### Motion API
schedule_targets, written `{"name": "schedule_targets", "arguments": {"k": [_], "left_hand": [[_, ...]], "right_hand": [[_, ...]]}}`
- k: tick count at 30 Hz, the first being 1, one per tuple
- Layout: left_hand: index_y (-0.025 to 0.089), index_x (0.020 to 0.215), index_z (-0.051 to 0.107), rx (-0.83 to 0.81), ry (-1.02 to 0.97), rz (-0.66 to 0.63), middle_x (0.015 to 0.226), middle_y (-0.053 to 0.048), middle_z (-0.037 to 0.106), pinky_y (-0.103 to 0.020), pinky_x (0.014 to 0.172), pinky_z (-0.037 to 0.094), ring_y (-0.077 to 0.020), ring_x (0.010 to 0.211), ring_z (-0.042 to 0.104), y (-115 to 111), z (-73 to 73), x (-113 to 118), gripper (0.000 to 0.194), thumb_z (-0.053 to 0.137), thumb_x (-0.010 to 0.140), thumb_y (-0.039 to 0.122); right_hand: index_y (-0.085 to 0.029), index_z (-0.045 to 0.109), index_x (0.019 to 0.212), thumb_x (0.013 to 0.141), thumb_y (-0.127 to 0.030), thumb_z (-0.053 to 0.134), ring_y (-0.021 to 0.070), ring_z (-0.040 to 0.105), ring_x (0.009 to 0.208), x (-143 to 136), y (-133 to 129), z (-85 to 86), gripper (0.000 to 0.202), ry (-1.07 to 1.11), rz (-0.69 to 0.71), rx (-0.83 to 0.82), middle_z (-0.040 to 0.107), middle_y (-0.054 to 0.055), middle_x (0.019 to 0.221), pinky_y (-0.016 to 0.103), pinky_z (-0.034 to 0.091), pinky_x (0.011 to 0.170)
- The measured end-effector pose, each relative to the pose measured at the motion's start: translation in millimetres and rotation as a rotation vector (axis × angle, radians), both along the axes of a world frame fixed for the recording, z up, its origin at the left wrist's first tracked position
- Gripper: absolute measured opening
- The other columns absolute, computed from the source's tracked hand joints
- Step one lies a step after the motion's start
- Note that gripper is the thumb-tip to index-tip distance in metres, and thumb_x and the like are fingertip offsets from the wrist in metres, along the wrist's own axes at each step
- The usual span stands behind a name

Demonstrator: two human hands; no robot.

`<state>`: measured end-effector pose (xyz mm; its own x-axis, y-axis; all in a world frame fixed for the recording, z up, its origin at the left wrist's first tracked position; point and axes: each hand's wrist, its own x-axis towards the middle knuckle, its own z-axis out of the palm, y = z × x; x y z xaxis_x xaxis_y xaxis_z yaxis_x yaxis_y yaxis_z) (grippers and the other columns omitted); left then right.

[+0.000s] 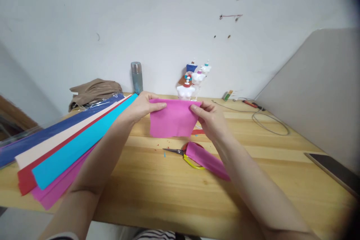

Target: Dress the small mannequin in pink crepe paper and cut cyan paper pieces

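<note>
While held aloft — pink paper (173,120), both hands.

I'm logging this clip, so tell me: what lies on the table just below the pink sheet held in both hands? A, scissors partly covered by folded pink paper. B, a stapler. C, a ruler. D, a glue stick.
A: the scissors lie on the table under the folded pink paper, below the pink sheet held by the left hand and right hand.

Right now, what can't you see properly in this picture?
Head view only:
- Yellow-handled scissors: handles partly under the folded pink crepe paper strip.
- Red scrap: mostly behind the pink crepe paper sheet held by left hand and right hand.
- Dark flat slab: blurred at the edge.
</note>
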<state>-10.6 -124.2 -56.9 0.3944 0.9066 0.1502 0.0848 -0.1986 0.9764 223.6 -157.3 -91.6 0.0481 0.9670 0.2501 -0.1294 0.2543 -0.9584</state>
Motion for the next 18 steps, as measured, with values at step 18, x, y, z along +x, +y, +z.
{"name": "schedule_targets", "arguments": {"k": [18], "left_hand": [[0.013, 0.073, 0.075, 0.078, -0.115, 0.060, 0.069, -0.002, 0.068, -0.022, 0.060, 0.047, -0.0111, 0.063, 0.061, 14.6, -9.8, 6.4, 0.022, 0.086, 0.067, 0.031]], "right_hand": [[-0.024, 0.070, 0.076, 0.078, -0.027, 0.071, 0.0202, 0.066, 0.074, -7.1, -3.4, -6.8, 0.003, -0.340, -0.413, 0.464, 0.070, 0.001, 0.075, 0.039, 0.054, 0.078]]}}
